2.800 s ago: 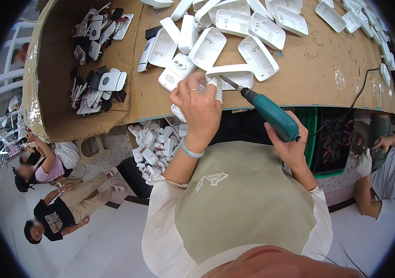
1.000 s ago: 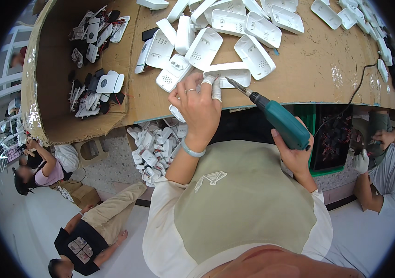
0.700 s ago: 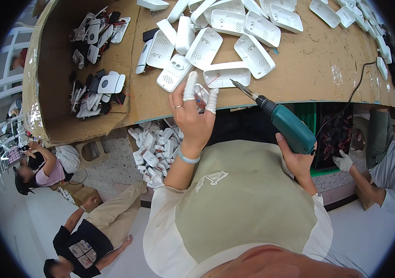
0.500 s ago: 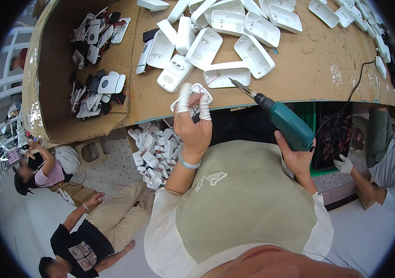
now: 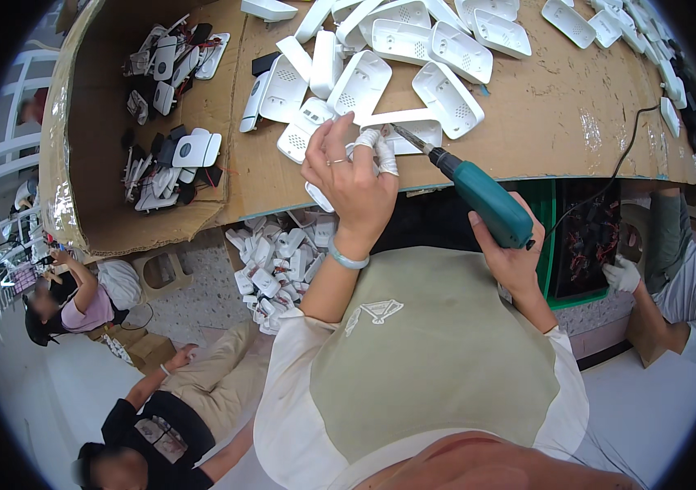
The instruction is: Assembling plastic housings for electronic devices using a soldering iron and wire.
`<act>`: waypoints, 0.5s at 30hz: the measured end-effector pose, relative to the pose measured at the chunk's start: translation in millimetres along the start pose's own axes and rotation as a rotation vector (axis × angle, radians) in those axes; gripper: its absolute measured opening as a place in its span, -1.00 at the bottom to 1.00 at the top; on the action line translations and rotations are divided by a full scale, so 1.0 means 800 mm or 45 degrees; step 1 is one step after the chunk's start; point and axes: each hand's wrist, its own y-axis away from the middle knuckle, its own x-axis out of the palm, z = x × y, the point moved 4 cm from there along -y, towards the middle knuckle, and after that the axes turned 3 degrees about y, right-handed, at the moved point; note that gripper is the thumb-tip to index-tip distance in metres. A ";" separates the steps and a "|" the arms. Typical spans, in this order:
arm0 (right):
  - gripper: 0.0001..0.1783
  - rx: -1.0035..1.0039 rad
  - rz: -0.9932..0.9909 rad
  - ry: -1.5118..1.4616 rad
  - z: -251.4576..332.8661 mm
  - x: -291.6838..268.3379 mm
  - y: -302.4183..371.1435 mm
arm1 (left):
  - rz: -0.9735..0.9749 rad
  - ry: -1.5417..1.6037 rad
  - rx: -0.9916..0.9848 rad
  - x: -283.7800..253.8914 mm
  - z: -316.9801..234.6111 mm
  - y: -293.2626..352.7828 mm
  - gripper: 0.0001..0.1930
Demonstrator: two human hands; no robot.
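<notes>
My right hand (image 5: 518,257) wraps round the rear of a green corded electric screwdriver (image 5: 487,196), its thin tip (image 5: 408,135) slanting up and left. That tip ends beside the white-taped fingers of my left hand (image 5: 356,192), over the edge of an open white plastic shell (image 5: 417,135). My left fingers are curled at the table's front edge, closed on a small white plastic part (image 5: 320,198); most of it is hidden under the hand. Another white shell with perforations (image 5: 303,135) lies just beyond my left fingers.
More white shells (image 5: 364,82) cover the cardboard-topped table (image 5: 560,106). At left stands a cardboard box (image 5: 82,204) with white and black parts (image 5: 193,147). Below lies a heap of white pieces (image 5: 270,265). A black cord (image 5: 638,139) runs right. A co-worker's gloved hand (image 5: 624,276) is beside a green-rimmed bin.
My left hand has turned over and moved slightly right, with the white part now mostly under it. The screwdriver has shifted left and its tip has come close to the left fingers.
</notes>
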 end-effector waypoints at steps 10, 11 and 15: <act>-0.78 -0.027 0.032 -0.016 0.002 0.007 -0.010 | 0.121 0.060 -0.025 0.006 0.009 0.004 -0.87; -0.78 -0.042 0.036 -0.005 0.002 0.007 -0.010 | 0.120 0.060 -0.027 0.006 0.009 0.004 -0.87; -0.77 -0.047 0.049 0.007 0.003 0.010 -0.011 | 0.091 0.065 -0.024 0.008 0.009 0.005 -0.86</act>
